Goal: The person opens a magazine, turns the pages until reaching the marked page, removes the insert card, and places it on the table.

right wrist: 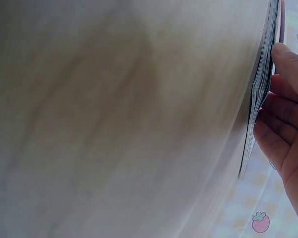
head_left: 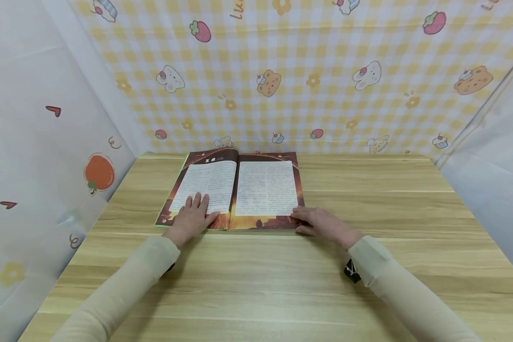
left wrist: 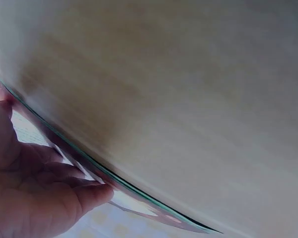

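Note:
An open magazine [head_left: 265, 190] lies on the wooden table, its white text panels framed in dark red and orange. My left hand [head_left: 190, 222] rests spread and palm down on the lower part of the left page. In the left wrist view, its fingers [left wrist: 94, 196] lie over the page above the green-edged cover. At the lower right corner of the magazine, my right hand [head_left: 322, 223] holds the page edges between thumb and bent fingers. The right wrist view shows the right thumb [right wrist: 283, 52] and fingers against the stacked page edges [right wrist: 258, 89]; how many sheets they hold cannot be told.
The wooden table [head_left: 265, 285] extends in front of the magazine and to its right. A yellow checked cloth [head_left: 248, 109] with cartoon prints hangs at the back edge. White patterned sheeting [head_left: 47, 156] stands on the left, plain white sheeting [head_left: 496, 128] on the right.

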Available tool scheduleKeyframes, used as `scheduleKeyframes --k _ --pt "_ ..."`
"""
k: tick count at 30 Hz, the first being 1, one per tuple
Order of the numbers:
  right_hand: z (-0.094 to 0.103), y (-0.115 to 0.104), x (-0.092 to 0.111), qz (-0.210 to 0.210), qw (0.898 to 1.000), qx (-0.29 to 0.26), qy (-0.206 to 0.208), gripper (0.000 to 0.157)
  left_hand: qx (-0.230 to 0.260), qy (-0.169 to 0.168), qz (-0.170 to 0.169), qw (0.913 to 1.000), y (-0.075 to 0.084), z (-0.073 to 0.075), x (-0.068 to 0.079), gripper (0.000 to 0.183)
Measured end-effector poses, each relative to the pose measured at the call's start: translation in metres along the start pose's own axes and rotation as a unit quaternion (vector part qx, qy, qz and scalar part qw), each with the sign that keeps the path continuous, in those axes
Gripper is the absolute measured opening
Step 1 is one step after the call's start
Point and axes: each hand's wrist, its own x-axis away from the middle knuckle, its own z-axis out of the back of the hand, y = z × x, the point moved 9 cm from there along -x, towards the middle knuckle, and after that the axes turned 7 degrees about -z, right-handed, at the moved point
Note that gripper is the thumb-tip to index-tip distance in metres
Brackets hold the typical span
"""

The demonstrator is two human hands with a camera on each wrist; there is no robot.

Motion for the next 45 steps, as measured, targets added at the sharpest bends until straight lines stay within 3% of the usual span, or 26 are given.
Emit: scheduleKeyframes --k 18,27,38,45 --pt "0.0036 0.0025 -0.0001 -0.011 1.0 -0.017 -0.009 0.022 -0.028 -0.009 0.022 0.9993 0.0007 -0.0028 -0.002 0.071" --pt "0.0059 0.0 -0.0008 0.003 1.0 0.004 0.017 0.007 -0.036 -0.011 0.025 0.999 -0.0004 -0.0058 -0.0021 0.071" --pt "0.0095 0.0037 0.0006 -0.021 0.999 0.001 0.027 0.014 -0.051 0.002 0.024 0.9984 -0.0011 -0.0039 -0.0019 0.071" --pt "0.008 0.0037 0.0002 -0.021 0.999 0.001 0.027 0.008 -0.05 0.004 0.022 0.9985 0.0 -0.0025 -0.001 0.07"
